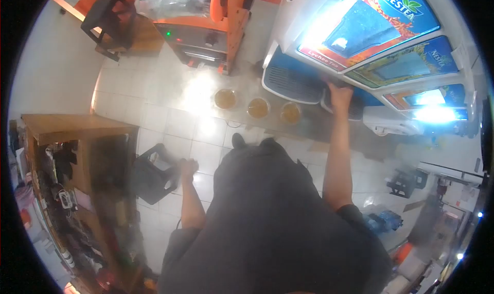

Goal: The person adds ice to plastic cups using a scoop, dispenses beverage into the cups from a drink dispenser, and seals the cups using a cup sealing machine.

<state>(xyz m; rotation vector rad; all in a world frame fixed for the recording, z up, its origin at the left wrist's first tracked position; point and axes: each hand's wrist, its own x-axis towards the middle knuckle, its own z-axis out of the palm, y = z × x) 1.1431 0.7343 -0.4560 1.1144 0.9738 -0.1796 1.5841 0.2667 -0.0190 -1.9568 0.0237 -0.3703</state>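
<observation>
My right hand (340,95) reaches under the drink dispenser (374,93), just above its drip tray (293,84). Its fingers look curled, but the dispenser's body covers what they grip. To the left of that hand three clear cups (225,99) of amber drink stand in a row on the counter, apart from it. My left hand (189,167) hangs low at my side with its fingers curled in and nothing visible in them. In view it lies right beside a black stool-like crate (154,174); whether they touch I cannot tell.
An orange machine (200,39) with a lit green light stands on the counter left of the dispenser. A black crate (108,21) sits behind it. At my left is a wooden cabinet (77,127); at right are another dark crate (406,182) and blue-tinted bottles (385,221).
</observation>
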